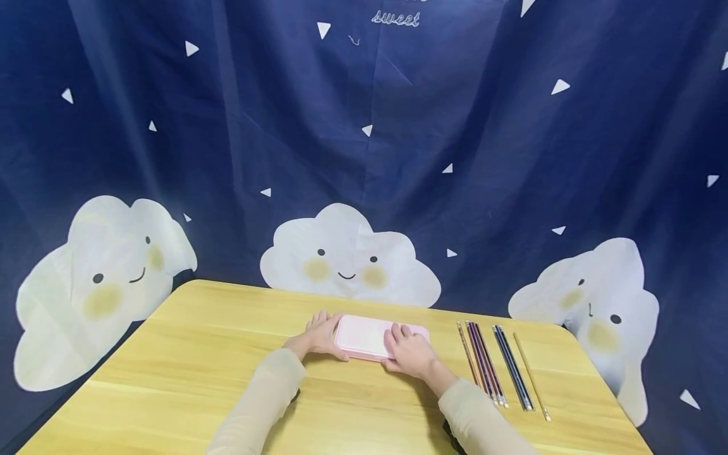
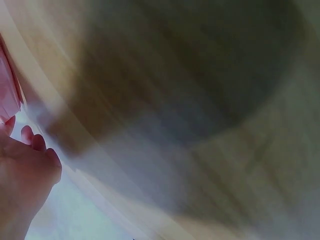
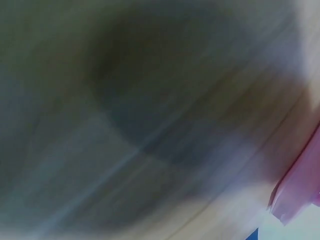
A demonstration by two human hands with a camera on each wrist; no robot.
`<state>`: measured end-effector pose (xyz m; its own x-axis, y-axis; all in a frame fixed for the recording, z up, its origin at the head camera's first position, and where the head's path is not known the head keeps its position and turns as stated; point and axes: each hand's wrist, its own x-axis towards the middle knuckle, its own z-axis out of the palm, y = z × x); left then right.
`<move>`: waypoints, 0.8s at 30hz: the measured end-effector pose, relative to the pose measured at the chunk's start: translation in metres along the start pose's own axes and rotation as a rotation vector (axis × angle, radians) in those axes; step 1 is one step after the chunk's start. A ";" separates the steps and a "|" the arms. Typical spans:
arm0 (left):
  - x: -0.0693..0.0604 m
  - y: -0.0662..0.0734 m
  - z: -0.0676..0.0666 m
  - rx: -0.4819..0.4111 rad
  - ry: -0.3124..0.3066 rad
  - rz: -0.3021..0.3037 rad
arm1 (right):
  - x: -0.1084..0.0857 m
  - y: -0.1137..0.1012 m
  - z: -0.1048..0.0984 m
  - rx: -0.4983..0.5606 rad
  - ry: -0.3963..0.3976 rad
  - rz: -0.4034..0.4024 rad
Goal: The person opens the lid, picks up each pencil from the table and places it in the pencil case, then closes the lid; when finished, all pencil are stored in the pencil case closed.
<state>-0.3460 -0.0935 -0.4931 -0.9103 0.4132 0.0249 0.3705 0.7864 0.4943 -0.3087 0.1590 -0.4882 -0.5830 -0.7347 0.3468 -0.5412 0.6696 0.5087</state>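
Two pale sleeves (image 1: pixel 258 401) extend over the wooden tabletop (image 1: pixel 352 420). On the right, pencils (image 1: pixel 513 368) lie side by side in groups, some dark red, some dark blue, with one yellow pencil (image 1: pixel 531 376) outermost. The right hand (image 1: pixel 413 352) is clamped on the right end of a pink case (image 1: pixel 364 336), fingers curled over its top. The left hand (image 1: pixel 318 337) grips the case's left end, thumb at the near corner. The case sits on the tabletop, left of the pencils. Behind hangs a blue curtain (image 1: pixel 318 114) printed with smiling clouds (image 1: pixel 347 249).
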 end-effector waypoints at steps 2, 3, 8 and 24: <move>0.000 0.001 0.001 -0.009 0.000 0.020 | -0.002 -0.001 0.003 -0.084 0.064 -0.047; 0.000 0.001 0.001 -0.005 -0.006 0.025 | -0.003 -0.001 0.005 -0.124 0.095 -0.068; 0.001 0.003 0.000 -0.026 -0.043 0.012 | -0.004 0.000 0.012 -0.230 0.262 -0.152; 0.003 0.006 -0.004 -0.106 -0.021 0.004 | 0.006 0.012 0.017 -0.326 0.441 -0.331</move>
<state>-0.3470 -0.0897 -0.4868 -0.9045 0.4263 0.0095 0.3512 0.7321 0.5836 -0.3286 0.1641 -0.4934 -0.0751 -0.9191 0.3868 -0.3973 0.3834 0.8338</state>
